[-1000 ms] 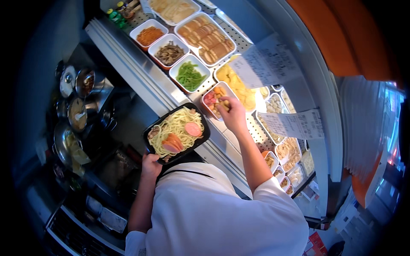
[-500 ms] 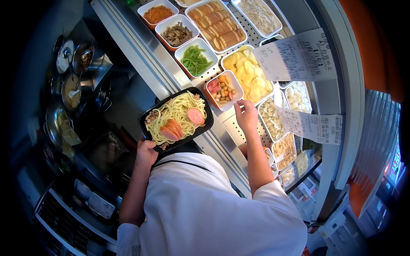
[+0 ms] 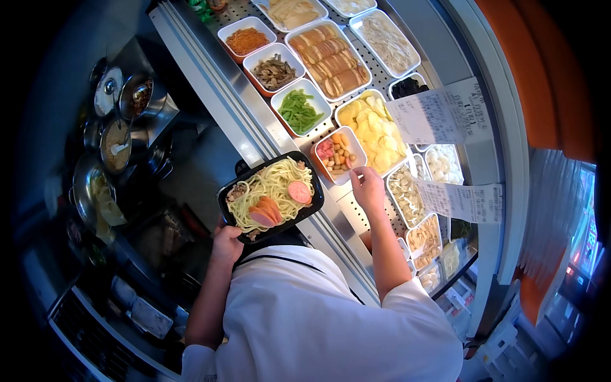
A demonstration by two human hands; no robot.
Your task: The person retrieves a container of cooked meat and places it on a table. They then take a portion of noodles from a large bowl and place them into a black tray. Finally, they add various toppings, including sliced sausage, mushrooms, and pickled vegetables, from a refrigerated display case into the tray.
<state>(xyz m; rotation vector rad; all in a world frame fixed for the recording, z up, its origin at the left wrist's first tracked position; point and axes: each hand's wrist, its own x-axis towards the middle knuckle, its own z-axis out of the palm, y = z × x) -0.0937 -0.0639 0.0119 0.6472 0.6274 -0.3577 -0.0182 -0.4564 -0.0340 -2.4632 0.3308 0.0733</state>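
Note:
My left hand (image 3: pixel 227 242) grips the lower left corner of a black rectangular takeaway tray (image 3: pixel 294 217). Pale yellow noodles (image 3: pixel 275 184) fill the tray, with bits of browned meat along the edge. On top are fanned pink sausage slices (image 3: pixel 265 212) and a round pink slice (image 3: pixel 299 191). My right hand (image 3: pixel 369 192) is at the near right corner of a white tub with an orange outside (image 3: pixel 340 178). Small sausages (image 3: pixel 340 158) and pink pieces lie inside that tub. The right fingers are bent together; whatever they may hold is hidden.
White tubs of green pepper strips (image 3: pixel 299 113), brown strips (image 3: pixel 273 72), potato slices (image 3: pixel 374 130) and rolled sheets (image 3: pixel 331 57) stand on the perforated metal counter. Printed paper slips (image 3: pixel 445 113) hang over the right-hand tubs. Pots and bowls (image 3: pixel 115 146) sit at left.
The view has shifted a little, so the counter and tubs sit lower in the picture. My left hand still holds the tray; my right hand stays by the sausage tub, fingertips at its corner.

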